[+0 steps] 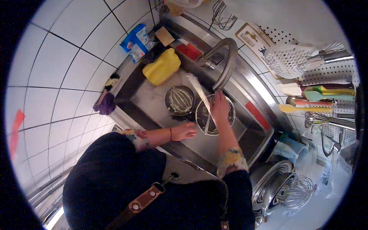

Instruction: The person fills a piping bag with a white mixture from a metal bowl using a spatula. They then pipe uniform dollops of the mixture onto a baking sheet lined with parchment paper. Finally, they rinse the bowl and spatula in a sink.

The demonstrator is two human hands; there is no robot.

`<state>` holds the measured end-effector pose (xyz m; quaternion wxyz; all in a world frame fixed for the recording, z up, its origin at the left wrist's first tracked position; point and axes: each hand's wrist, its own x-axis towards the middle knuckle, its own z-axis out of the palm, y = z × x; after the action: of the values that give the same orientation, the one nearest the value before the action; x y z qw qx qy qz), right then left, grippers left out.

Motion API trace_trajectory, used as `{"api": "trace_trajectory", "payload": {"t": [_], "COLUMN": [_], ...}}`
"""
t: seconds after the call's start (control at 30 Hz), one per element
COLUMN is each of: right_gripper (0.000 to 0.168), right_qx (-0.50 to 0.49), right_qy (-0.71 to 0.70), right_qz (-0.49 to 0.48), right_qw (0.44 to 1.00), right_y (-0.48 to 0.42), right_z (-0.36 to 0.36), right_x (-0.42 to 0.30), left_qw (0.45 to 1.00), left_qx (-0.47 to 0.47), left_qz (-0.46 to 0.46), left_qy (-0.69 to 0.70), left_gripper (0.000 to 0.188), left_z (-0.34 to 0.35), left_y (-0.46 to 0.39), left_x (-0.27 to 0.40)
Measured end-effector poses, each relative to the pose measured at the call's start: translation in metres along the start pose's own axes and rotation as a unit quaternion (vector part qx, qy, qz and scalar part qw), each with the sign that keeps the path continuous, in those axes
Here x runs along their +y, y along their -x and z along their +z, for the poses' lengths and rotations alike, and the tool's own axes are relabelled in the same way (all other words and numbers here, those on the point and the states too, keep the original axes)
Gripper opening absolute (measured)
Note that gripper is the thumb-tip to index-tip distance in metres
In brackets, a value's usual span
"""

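A metal sink (149, 115) lies before me. My right hand (220, 107) reaches over a round bowl (198, 119) with pale residue on its rim. Its fingertips are at the spout end of the metal faucet (233, 54); whether they touch it I cannot tell. My left hand (184, 131) hovers left of that bowl, fingers loosely curled, with nothing visible in it. Beside the bowl sits a smaller dark round vessel (169, 110), with the cream-smeared wires of a whisk (180, 99) inside. A long, pale-coated utensil (198, 87) leans across the larger bowl's rim.
A yellow plastic jug (162, 67) lies in the sink's far corner. A blue packet (138, 41) and a sponge-like block (164, 36) are on the ledge. Purple cloth (105, 104) hangs at left. Spatulas (304, 108) and whisks hang at right, above stacked metal bowls (268, 182).
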<state>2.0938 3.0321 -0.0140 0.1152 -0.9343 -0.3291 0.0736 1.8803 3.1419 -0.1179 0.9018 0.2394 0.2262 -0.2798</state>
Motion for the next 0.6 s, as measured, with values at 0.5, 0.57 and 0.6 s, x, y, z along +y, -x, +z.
{"api": "trace_trajectory", "payload": {"t": [0.5, 0.57, 0.6], "right_gripper": [0.055, 0.054, 0.053], "right_qx": [0.056, 0.017, -0.018], "right_qy": [0.115, -0.124, -0.240], "right_qz": [-0.100, -0.017, 0.025], "right_qw": [0.987, 0.992, 0.970], "right_y": [-0.089, -0.053, -0.033], "right_z": [-0.027, -0.001, 0.015], "right_x": [-0.003, -0.029, -0.044], "left_qw": [0.972, 0.964, 0.969], "left_qx": [0.116, 0.135, 0.123], "left_qz": [0.054, 0.058, 0.062], "left_qy": [0.198, 0.222, 0.207], "left_gripper": [0.029, 0.031, 0.036], "left_z": [0.078, 0.078, 0.082], "left_y": [0.039, 0.028, 0.024], "left_x": [0.101, 0.109, 0.114]}}
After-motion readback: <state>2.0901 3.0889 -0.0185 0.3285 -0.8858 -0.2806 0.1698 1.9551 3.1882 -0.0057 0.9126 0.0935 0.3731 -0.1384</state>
